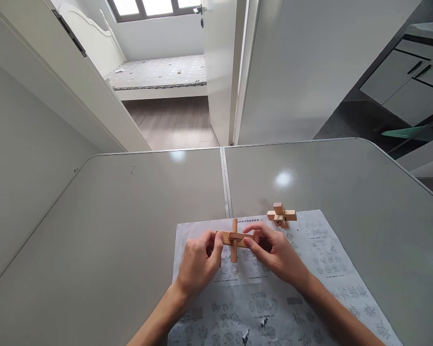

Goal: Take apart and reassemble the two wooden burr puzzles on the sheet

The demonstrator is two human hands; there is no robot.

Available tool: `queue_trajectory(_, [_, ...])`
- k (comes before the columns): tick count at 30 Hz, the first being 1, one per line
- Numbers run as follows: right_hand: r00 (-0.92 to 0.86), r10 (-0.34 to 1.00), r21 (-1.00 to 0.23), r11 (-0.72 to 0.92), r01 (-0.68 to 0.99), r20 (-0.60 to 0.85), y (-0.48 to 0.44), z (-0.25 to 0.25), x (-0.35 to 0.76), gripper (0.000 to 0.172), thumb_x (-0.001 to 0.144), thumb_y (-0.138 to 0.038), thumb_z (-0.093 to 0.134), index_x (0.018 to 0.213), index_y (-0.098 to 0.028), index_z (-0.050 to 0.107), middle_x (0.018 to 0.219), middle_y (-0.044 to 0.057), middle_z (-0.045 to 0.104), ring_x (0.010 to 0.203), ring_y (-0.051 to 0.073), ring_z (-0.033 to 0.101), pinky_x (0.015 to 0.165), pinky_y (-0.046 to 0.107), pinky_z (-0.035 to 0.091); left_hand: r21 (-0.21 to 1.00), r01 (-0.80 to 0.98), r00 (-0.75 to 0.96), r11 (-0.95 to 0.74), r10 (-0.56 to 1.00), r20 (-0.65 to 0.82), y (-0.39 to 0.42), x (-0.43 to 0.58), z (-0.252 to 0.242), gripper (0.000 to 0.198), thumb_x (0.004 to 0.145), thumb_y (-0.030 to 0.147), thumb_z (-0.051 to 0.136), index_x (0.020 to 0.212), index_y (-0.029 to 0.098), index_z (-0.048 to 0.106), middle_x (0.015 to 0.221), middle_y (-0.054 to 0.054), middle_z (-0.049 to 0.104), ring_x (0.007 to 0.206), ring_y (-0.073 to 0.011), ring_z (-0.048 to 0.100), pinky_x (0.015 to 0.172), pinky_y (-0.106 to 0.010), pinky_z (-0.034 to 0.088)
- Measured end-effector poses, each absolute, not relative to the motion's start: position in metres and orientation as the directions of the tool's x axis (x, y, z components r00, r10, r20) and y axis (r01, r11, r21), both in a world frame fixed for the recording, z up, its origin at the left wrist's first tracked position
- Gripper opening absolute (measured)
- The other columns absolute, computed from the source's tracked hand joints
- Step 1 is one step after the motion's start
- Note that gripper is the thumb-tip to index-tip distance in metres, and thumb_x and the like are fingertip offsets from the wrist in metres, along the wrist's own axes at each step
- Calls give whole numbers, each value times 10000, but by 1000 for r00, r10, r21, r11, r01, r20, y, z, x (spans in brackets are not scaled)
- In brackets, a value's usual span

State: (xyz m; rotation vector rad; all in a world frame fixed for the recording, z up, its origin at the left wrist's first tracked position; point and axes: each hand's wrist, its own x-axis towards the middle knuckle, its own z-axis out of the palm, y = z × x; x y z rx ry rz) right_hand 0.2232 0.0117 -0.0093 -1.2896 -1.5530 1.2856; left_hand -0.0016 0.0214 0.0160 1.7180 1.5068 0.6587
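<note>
The crossed wooden bars (234, 257) are held over the printed sheet (324, 262), just inside its far edge and left of that edge's middle; whether they touch the paper I cannot tell. They look light, stiff and smooth (bare wood, so probably not very slippery), sturdy along each bar but perhaps loose where they cross. The ends of the sideways bar seem the best hold, leaving the crossing uncovered. The left hand (198, 259) pinches its left end between thumb and fingers; the right hand (277, 250) has thumb and fingertips closed on the right end. Beyond the right hand, a second wooden block cluster (281, 215) stands at the sheet's far edge, toward its far right corner. The grey table (130, 230) lies beneath.
</note>
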Motion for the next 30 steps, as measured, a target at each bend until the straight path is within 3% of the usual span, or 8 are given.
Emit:
queue_trajectory(5, [-205, 976, -971, -16, 237, -66, 12, -9, 222, 335, 1055, -554, 614, 1097, -227, 679, 669, -59, 423, 576, 156, 416, 551, 304, 333, 811, 585, 176, -13, 978, -111, 23, -1, 18, 455, 1061, 487, 466, 696, 228, 554, 493, 35, 567, 434, -135, 482, 513, -271, 365])
queue_trajectory(10, [-192, 980, -972, -2, 237, -49, 12, -7, 221, 323, 1060, -538, 617, 1123, -225, 670, 676, -54, 451, 587, 156, 441, 559, 300, 369, 860, 507, 158, 58, 975, -158, 26, -2, 20, 359, 1041, 511, 506, 856, 226, 623, 530, 39, 586, 460, -153, 504, 508, -275, 360])
queue_trajectory(15, [-149, 987, -951, 99, 294, 57, 9, -10, 221, 317, 1024, -488, 684, 1231, -258, 610, 818, -22, 522, 632, 162, 500, 578, 293, 476, 874, 481, 152, 67, 976, -158, 26, -5, 18, 421, 1031, 545, 530, 750, 234, 565, 539, 25, 586, 472, -152, 495, 505, -278, 359])
queue_trajectory(17, [-147, 973, -910, 219, 353, 177, 7, -11, 222, 421, 976, -453, 748, 1319, -280, 576, 998, 35, 580, 764, 197, 581, 682, 333, 563, 879, 474, 168, 61, 973, -159, 26, -5, 18, 425, 1036, 542, 524, 748, 232, 568, 535, 23, 598, 470, -152, 501, 513, -280, 366])
queue_trajectory(19, [-194, 939, -851, 339, 401, 283, 6, -11, 222, 648, 913, -449, 820, 1458, -300, 502, 1265, 114, 580, 1061, 288, 641, 894, 433, 608, 883, 466, 185, 56, 970, -159, 26, -5, 18, 424, 1043, 530, 516, 750, 230, 576, 527, 24, 604, 466, -151, 506, 518, -281, 368])
queue_trajectory(23, [-332, 872, -769, 479, 424, 360, 7, -14, 222, 1016, 853, -470, 891, 1652, -333, 278, 1647, 170, 394, 1531, 415, 418, 1201, 595, 472, 885, 463, 195, 37, 970, -143, 26, -5, 17, 422, 1049, 518, 518, 755, 225, 592, 524, 30, 606, 464, -146, 511, 522, -280, 365])
queue_trajectory(26, [-398, 838, -741, 527, 417, 373, 10, -15, 221, 1013, 899, -413, 860, 1682, -342, 221, 1718, 152, 361, 1606, 387, 339, 1273, 615, 393, 888, 460, 212, 27, 967, -139, 27, -5, 16, 413, 1049, 507, 521, 757, 224, 588, 531, 31, 611, 469, -141, 510, 521, -276, 360])
queue_trajectory(30, [-428, 842, -759, 506, 409, 330, 11, -15, 220, 962, 926, -337, 834, 1680, -341, 237, 1704, 131, 425, 1629, 362, 308, 1276, 603, 406, 892, 452, 250, 8, 959, -135, 26, -6, 17, 395, 1053, 484, 520, 768, 221, 593, 540, 31, 624, 479, -136, 505, 517, -272, 343])
